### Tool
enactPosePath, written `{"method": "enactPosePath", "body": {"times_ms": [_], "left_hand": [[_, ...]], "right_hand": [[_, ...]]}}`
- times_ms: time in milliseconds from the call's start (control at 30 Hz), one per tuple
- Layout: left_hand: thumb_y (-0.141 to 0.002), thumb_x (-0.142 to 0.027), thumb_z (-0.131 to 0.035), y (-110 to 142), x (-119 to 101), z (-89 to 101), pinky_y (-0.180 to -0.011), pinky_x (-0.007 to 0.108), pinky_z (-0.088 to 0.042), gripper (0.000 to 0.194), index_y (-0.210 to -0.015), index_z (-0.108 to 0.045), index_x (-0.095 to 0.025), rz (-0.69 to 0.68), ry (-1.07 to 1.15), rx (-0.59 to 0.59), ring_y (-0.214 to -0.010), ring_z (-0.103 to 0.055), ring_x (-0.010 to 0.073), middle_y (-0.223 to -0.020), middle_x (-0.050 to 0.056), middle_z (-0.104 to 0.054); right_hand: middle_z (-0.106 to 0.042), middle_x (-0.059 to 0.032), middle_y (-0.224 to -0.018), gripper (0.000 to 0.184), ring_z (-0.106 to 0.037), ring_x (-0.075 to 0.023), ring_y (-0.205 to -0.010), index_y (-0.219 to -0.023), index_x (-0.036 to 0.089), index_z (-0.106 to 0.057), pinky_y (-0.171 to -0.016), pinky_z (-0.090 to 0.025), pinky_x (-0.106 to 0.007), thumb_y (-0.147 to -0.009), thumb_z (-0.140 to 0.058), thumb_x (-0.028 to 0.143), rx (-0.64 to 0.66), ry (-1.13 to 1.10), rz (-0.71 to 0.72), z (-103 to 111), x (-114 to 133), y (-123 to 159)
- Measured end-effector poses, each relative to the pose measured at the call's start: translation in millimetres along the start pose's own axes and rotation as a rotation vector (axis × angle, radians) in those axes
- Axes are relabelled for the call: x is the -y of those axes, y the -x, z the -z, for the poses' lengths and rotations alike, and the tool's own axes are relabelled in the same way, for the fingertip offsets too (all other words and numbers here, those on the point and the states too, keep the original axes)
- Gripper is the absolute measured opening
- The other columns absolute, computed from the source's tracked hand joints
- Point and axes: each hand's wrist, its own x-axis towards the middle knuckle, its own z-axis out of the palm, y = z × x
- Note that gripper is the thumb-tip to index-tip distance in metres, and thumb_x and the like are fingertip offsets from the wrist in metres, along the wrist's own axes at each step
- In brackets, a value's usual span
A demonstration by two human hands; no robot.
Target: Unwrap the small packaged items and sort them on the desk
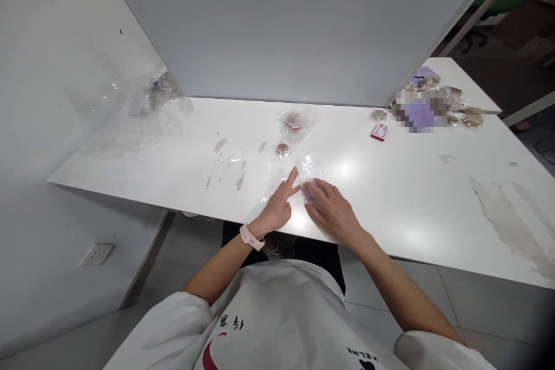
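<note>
A clear plastic bag [311, 166] lies on the white table near its front edge, and something small and dark shows through it beside my right fingers. My right hand [333, 209] rests palm down on the bag's near part, fingers stretched out. To its left, my left hand [278, 206] stands edge-on at the table with its fingers extended and apart, next to the bag's left side. Just beyond both hands sits a small round reddish-brown item in clear wrap [283, 151]. Behind it lies another clear bag [309, 121] with a round item and a red-and-white card [293, 122] inside.
Crumpled clear bags [147, 104] cover the table's left end. A red-and-white packet [379, 132] and a wrapped round item [378, 115] lie at right, before a pile of wrapped items [470, 117]. A grey panel [286, 29] rises along the back edge of the table [411, 185].
</note>
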Motion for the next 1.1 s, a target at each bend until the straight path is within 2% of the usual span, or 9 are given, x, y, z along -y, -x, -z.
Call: {"method": "enactPosePath", "body": {"times_ms": [200,367,500,600,700,800,900,1000,1100], "left_hand": [[-0.074,0.005,-0.032,1.0,-0.6,2.9,-0.119,0.051,-0.033,0.105,-0.158,0.011,-0.040,0.003,0.001,0.033,-0.139,-0.049,0.0229,-0.169,0.004,-0.009],[-0.077,0.003,-0.034,2.9,3.8,6.6,-0.120,0.047,-0.032,0.100,-0.160,0.007,-0.035,0.014,0.024,0.038,-0.141,-0.045,0.0225,-0.167,0.008,-0.018],[-0.082,0.001,-0.034,4.7,4.8,9.2,-0.116,0.046,-0.037,0.095,-0.161,0.004,-0.034,0.025,0.043,0.062,-0.143,-0.043,0.0232,-0.166,0.010,-0.022],[-0.083,0.001,-0.035,5.0,7.2,9.1,-0.115,0.046,-0.038,0.092,-0.161,0.001,-0.032,0.016,0.036,0.070,-0.142,-0.045,0.0235,-0.165,0.011,-0.024],[-0.082,0.001,-0.035,4.7,10.5,7.9,-0.117,0.048,-0.035,0.092,-0.161,-0.001,-0.032,-0.005,0.005,0.068,-0.141,-0.046,0.0225,-0.163,0.011,-0.029],[-0.082,0.002,-0.033,5.6,12.1,7.7,-0.124,0.050,-0.024,0.090,-0.161,-0.004,-0.029,-0.031,-0.051,0.066,-0.143,-0.043,0.0194,-0.161,0.009,-0.035],[-0.085,0.001,-0.029,8.4,10.9,8.7,-0.128,0.047,-0.013,0.084,-0.161,-0.008,-0.028,-0.061,-0.137,0.086,-0.145,-0.040,0.0148,-0.159,0.006,-0.039],[-0.089,-0.001,-0.026,11.2,7.7,9.7,-0.128,0.049,-0.009,0.078,-0.160,-0.014,-0.031,-0.072,-0.231,0.129,-0.145,-0.039,0.0128,-0.159,0.001,-0.038],[-0.091,-0.003,-0.025,12.7,4.0,11.2,-0.128,0.050,-0.009,0.077,-0.161,-0.009,-0.032,-0.088,-0.250,0.135,-0.147,-0.036,0.0124,-0.160,0.001,-0.038]], "right_hand": [[-0.057,-0.0156,-0.140,0.057,-0.064,-0.0291,-0.112,-0.151,0.022,-0.036,-0.075,-0.059,-0.040,-0.095,-0.034,0.016,-0.087,0.017,-0.131,8.6,-1.7,-3.4],[-0.064,-0.0129,-0.126,0.054,-0.067,-0.0252,-0.086,-0.139,0.022,-0.054,-0.061,-0.052,-0.036,-0.087,-0.038,0.013,-0.147,0.097,-0.350,21.7,-41.0,4.6],[-0.061,-0.0140,-0.134,0.054,-0.063,-0.0345,-0.106,-0.133,0.022,-0.059,-0.057,-0.051,-0.038,-0.081,-0.046,0.013,-0.043,0.238,-0.447,45.1,-64.1,21.0],[-0.059,-0.0110,-0.137,0.052,-0.059,-0.0335,-0.114,-0.134,0.026,-0.058,-0.069,-0.056,-0.044,-0.084,-0.047,0.015,-0.179,0.141,-0.366,61.2,-51.5,24.5],[-0.064,-0.0095,-0.128,0.040,-0.062,-0.0267,-0.109,-0.130,0.027,-0.061,-0.085,-0.057,-0.044,-0.094,-0.045,0.020,-0.322,-0.052,-0.172,61.8,-24.1,11.3],[-0.068,-0.0090,-0.121,0.039,-0.063,-0.0252,-0.105,-0.117,0.026,-0.068,-0.084,-0.055,-0.042,-0.095,-0.040,0.011,-0.241,-0.021,0.017,52.7,-9.4,-9.6],[-0.070,-0.0092,-0.119,0.043,-0.061,-0.0272,-0.102,-0.111,0.025,-0.071,-0.081,-0.053,-0.044,-0.093,-0.038,0.005,-0.191,0.142,0.003,49.8,-14.9,-24.5],[-0.061,-0.0124,-0.135,0.035,-0.054,-0.0329,-0.118,-0.125,0.024,-0.065,-0.090,-0.051,-0.050,-0.095,-0.049,0.020,-0.143,0.151,0.030,50.1,-20.9,-31.0],[-0.049,-0.0130,-0.149,0.047,-0.044,-0.0360,-0.133,-0.139,0.024,-0.055,-0.099,-0.047,-0.053,-0.093,-0.057,0.034,-0.001,0.091,0.166,39.6,-15.3,-34.0]]}}
